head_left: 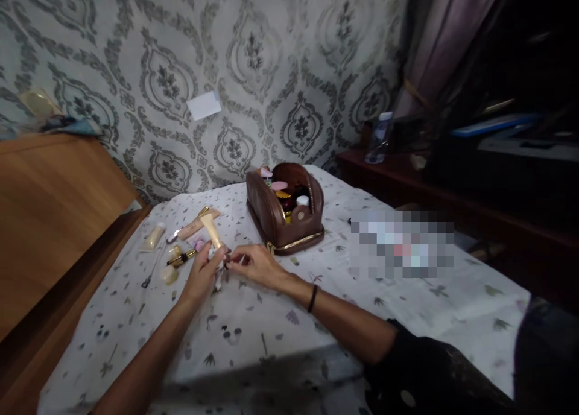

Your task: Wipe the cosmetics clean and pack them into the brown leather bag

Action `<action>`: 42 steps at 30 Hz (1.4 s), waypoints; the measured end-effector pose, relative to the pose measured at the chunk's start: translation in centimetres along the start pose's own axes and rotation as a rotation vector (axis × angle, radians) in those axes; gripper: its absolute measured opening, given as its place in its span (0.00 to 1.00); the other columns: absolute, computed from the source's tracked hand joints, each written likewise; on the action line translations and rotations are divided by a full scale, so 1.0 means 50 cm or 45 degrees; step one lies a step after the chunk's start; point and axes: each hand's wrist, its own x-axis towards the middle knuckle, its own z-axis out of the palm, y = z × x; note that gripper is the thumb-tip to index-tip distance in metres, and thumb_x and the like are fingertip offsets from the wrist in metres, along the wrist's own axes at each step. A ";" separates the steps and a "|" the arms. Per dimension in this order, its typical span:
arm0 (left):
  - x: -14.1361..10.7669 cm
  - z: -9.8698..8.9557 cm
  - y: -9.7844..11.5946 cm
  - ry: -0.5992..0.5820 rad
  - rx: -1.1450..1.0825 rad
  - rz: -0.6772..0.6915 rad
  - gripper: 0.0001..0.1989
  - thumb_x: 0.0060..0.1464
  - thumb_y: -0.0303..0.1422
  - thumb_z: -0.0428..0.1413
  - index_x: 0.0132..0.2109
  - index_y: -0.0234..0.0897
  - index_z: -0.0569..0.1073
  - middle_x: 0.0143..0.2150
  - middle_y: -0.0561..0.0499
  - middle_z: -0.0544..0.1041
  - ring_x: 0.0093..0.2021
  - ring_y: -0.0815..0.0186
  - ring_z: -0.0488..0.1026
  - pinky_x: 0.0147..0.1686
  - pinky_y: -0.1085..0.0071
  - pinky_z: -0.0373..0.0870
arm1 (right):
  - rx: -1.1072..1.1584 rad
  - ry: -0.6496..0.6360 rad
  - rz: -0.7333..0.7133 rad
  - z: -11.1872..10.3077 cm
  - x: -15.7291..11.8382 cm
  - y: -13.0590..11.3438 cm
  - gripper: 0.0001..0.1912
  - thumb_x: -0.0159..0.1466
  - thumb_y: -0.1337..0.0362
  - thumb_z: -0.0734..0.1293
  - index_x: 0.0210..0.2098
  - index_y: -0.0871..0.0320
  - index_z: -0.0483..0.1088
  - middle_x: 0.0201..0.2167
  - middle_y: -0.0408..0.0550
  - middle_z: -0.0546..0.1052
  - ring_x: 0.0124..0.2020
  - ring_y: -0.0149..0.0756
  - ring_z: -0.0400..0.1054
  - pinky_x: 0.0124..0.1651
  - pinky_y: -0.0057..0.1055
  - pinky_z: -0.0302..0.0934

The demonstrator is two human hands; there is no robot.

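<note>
My left hand (202, 274) is closed around the lower end of a pale yellow squeeze tube (210, 229), which stands tilted up from my fingers. A crumpled white tissue-like piece (219, 280) hangs beneath the tube. My right hand (257, 265) meets it from the right, thumb and fingers pinched at the tube's lower end; what they grip is hidden. Left of my hands lie another cream tube (152, 237), a gold-and-black cosmetic tube (181, 257) and a small round cream-coloured jar (169, 275). An unzipped brown cosmetic bag (304, 227) stands behind my right hand, with several containers inside.
A white patterned sheet (271, 354) covers the surface under my hands. A wooden panel (58, 216) rises at the left, and a patterned wall (253, 53) stands behind. A plastic bottle (379, 139) is on a dark reddish ledge (407, 180). A pixelated patch hides something at the right.
</note>
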 end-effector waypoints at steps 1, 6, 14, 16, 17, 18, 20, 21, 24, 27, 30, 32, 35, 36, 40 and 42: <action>0.002 -0.004 0.010 -0.028 0.123 0.043 0.17 0.55 0.48 0.57 0.37 0.38 0.69 0.32 0.54 0.70 0.34 0.66 0.68 0.36 0.71 0.66 | -0.049 0.079 0.003 -0.012 -0.001 -0.016 0.08 0.58 0.61 0.71 0.35 0.58 0.74 0.26 0.42 0.75 0.28 0.30 0.67 0.33 0.25 0.59; 0.004 0.009 0.088 -0.272 0.779 0.428 0.12 0.63 0.42 0.48 0.37 0.39 0.67 0.33 0.52 0.71 0.35 0.62 0.69 0.36 0.68 0.66 | 0.060 0.278 -0.123 -0.091 -0.016 -0.097 0.21 0.61 0.55 0.69 0.51 0.57 0.68 0.28 0.41 0.72 0.28 0.30 0.66 0.34 0.27 0.60; 0.034 0.117 0.169 -0.491 0.942 0.675 0.10 0.67 0.38 0.45 0.46 0.41 0.68 0.40 0.49 0.74 0.40 0.62 0.74 0.38 0.70 0.69 | 0.201 0.298 -0.168 -0.282 -0.063 -0.149 0.13 0.62 0.54 0.68 0.31 0.58 0.70 0.23 0.41 0.71 0.20 0.27 0.63 0.23 0.25 0.58; 0.062 0.133 0.178 -0.463 0.939 0.741 0.11 0.67 0.37 0.45 0.50 0.41 0.68 0.42 0.48 0.75 0.43 0.62 0.74 0.41 0.70 0.70 | 0.204 0.428 -0.185 -0.350 -0.065 -0.166 0.12 0.61 0.55 0.68 0.31 0.58 0.70 0.22 0.40 0.70 0.18 0.26 0.62 0.20 0.24 0.56; 0.078 0.140 0.182 -0.422 0.963 0.777 0.12 0.67 0.37 0.45 0.52 0.41 0.69 0.43 0.48 0.75 0.44 0.62 0.75 0.42 0.69 0.70 | 0.170 0.522 -0.220 -0.384 -0.061 -0.173 0.11 0.61 0.56 0.68 0.31 0.58 0.69 0.22 0.40 0.70 0.18 0.26 0.62 0.21 0.24 0.56; 0.096 0.144 0.185 -0.376 1.003 0.812 0.13 0.67 0.37 0.45 0.53 0.42 0.69 0.44 0.48 0.76 0.45 0.62 0.75 0.43 0.69 0.70 | 0.126 0.621 -0.265 -0.416 -0.054 -0.179 0.10 0.61 0.57 0.69 0.31 0.58 0.69 0.22 0.40 0.70 0.19 0.26 0.62 0.21 0.23 0.56; 0.131 0.152 0.189 -0.285 1.122 0.875 0.15 0.67 0.38 0.44 0.55 0.42 0.69 0.44 0.48 0.76 0.44 0.60 0.75 0.43 0.67 0.70 | 0.029 0.759 -0.350 -0.468 -0.028 -0.181 0.08 0.60 0.60 0.68 0.31 0.58 0.69 0.24 0.41 0.70 0.22 0.27 0.64 0.24 0.23 0.57; 0.147 0.155 0.190 -0.246 1.194 0.899 0.16 0.68 0.38 0.44 0.56 0.43 0.69 0.44 0.48 0.77 0.44 0.60 0.76 0.42 0.67 0.70 | -0.022 0.788 -0.376 -0.486 -0.010 -0.178 0.06 0.60 0.62 0.68 0.32 0.59 0.70 0.25 0.41 0.70 0.24 0.28 0.65 0.25 0.24 0.58; 0.188 0.165 0.190 -0.176 1.398 0.950 0.17 0.68 0.41 0.42 0.55 0.43 0.70 0.40 0.49 0.76 0.39 0.60 0.76 0.36 0.68 0.68 | -0.200 0.774 -0.403 -0.509 0.056 -0.158 0.04 0.60 0.65 0.66 0.34 0.60 0.71 0.26 0.42 0.72 0.28 0.30 0.67 0.31 0.26 0.60; 0.208 0.172 0.184 -0.174 1.491 0.976 0.18 0.68 0.41 0.42 0.54 0.43 0.72 0.36 0.50 0.75 0.34 0.63 0.75 0.32 0.70 0.67 | -0.417 0.672 -0.414 -0.500 0.121 -0.142 0.05 0.61 0.67 0.65 0.35 0.61 0.71 0.27 0.43 0.73 0.30 0.31 0.66 0.36 0.28 0.59; 0.213 0.179 0.177 -0.148 1.470 1.020 0.18 0.68 0.41 0.42 0.53 0.42 0.73 0.36 0.50 0.74 0.32 0.64 0.74 0.31 0.71 0.66 | -0.597 0.546 -0.408 -0.486 0.173 -0.137 0.06 0.62 0.66 0.64 0.34 0.63 0.72 0.28 0.44 0.74 0.30 0.31 0.65 0.37 0.28 0.56; 0.213 0.182 0.174 -0.134 1.441 1.049 0.17 0.68 0.40 0.43 0.53 0.41 0.73 0.36 0.50 0.74 0.32 0.65 0.74 0.31 0.71 0.67 | -0.689 0.484 -0.389 -0.479 0.201 -0.134 0.07 0.62 0.66 0.63 0.34 0.63 0.71 0.28 0.44 0.74 0.30 0.31 0.65 0.36 0.27 0.55; 0.213 0.187 0.173 -0.150 1.395 1.072 0.16 0.68 0.38 0.44 0.53 0.41 0.73 0.35 0.51 0.73 0.32 0.67 0.74 0.31 0.71 0.67 | -0.803 0.411 -0.356 -0.471 0.234 -0.124 0.07 0.62 0.67 0.63 0.35 0.63 0.71 0.29 0.45 0.74 0.31 0.31 0.65 0.36 0.27 0.54; 0.213 0.188 0.174 -0.154 1.385 1.077 0.16 0.68 0.38 0.44 0.53 0.41 0.73 0.35 0.51 0.73 0.31 0.67 0.74 0.31 0.71 0.67 | -0.835 0.393 -0.343 -0.468 0.242 -0.120 0.07 0.62 0.67 0.63 0.35 0.63 0.71 0.30 0.46 0.75 0.31 0.32 0.65 0.36 0.28 0.54; 0.214 0.188 0.173 -0.145 1.367 1.064 0.17 0.68 0.39 0.44 0.52 0.41 0.74 0.35 0.50 0.73 0.31 0.67 0.73 0.31 0.72 0.68 | -0.950 0.277 -0.256 -0.451 0.265 -0.102 0.09 0.62 0.66 0.61 0.36 0.61 0.73 0.32 0.50 0.77 0.32 0.35 0.67 0.34 0.29 0.54; 0.213 0.186 0.170 -0.134 1.363 1.037 0.17 0.68 0.39 0.44 0.53 0.41 0.74 0.35 0.50 0.73 0.31 0.67 0.73 0.31 0.71 0.68 | -1.003 0.196 -0.195 -0.441 0.273 -0.093 0.09 0.61 0.65 0.62 0.37 0.60 0.73 0.35 0.51 0.78 0.33 0.38 0.69 0.32 0.29 0.54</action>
